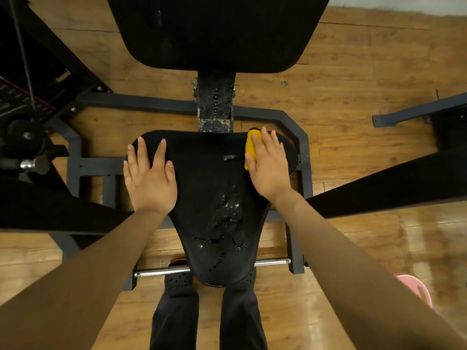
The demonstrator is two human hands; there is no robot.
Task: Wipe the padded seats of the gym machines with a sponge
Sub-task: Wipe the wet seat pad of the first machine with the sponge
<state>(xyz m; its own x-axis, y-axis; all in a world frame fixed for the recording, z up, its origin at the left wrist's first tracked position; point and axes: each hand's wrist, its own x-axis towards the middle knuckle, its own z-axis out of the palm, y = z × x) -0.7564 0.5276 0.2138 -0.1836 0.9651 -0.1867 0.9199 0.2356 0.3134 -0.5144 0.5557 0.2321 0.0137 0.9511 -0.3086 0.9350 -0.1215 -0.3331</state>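
Observation:
A black padded seat (207,178) of a gym machine fills the middle of the view, with wet, foamy streaks down its narrow front part. My right hand (269,164) presses a yellow sponge (251,147) flat onto the seat's far right corner, fingers straight over it. My left hand (150,176) rests flat on the seat's left side with the fingers spread. The black padded backrest (217,31) stands behind the seat.
The machine's dark steel frame (300,152) runs around the seat, with a chrome bar (161,271) across the front. Black padded arms reach in from the left (50,210) and right (394,183). A pink container (417,290) sits on the wooden floor at the lower right.

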